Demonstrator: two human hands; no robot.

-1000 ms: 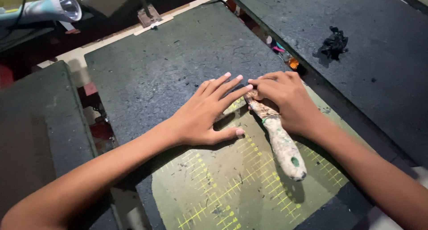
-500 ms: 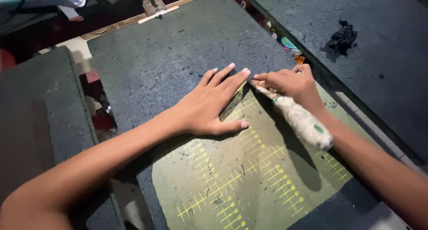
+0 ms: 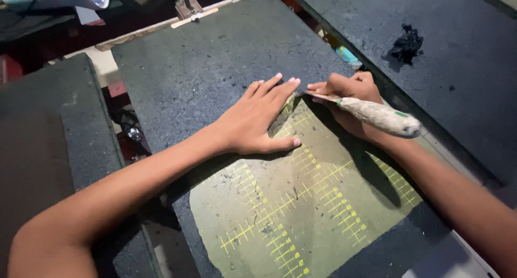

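On the dark sheet [image 3: 226, 57] covering the green cutting mat [image 3: 301, 202], I am pressing my left hand [image 3: 253, 122] flat, fingers spread and holding nothing. Just beside it, my right hand [image 3: 350, 97] is gripping a knife [image 3: 371, 113] by its pale wrapped handle, the blade tip touching the sheet's edge near my left fingertips.

The knife [image 3: 371, 113] tip is hidden under the left hand [image 3: 250, 122], green mat [image 3: 301, 213] cut off below
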